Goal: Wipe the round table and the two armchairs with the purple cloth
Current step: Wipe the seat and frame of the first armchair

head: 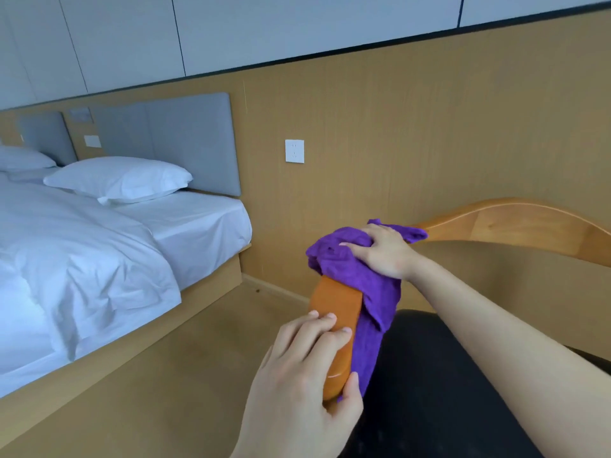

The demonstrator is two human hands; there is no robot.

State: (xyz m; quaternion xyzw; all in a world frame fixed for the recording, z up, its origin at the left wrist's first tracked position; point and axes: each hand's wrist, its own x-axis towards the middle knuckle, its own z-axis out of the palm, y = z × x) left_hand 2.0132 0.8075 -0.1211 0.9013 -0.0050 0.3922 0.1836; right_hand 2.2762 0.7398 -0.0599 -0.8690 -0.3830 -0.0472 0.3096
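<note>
Hands both engaged on the wooden armrest (337, 312) of the armchair (515, 226). Right hand (383, 251) lies palm down on the bunched purple cloth (334, 259), fingers spread and curled over the fabric, gripping it against the far part of the armrest; the right forearm extends from the lower right corner across the dark seat (429, 375). Part of the cloth hangs down the inner side of the armrest. Left hand (307, 368) grips the near end of the armrest, fingers over the top, thumb on the inner edge beside the hanging cloth. Curved wooden backrest runs off to the right. Bed (99, 259) with white linen and a pillow (119, 180) stands at left; wall socket (294, 151) on the panelled wall.
</note>
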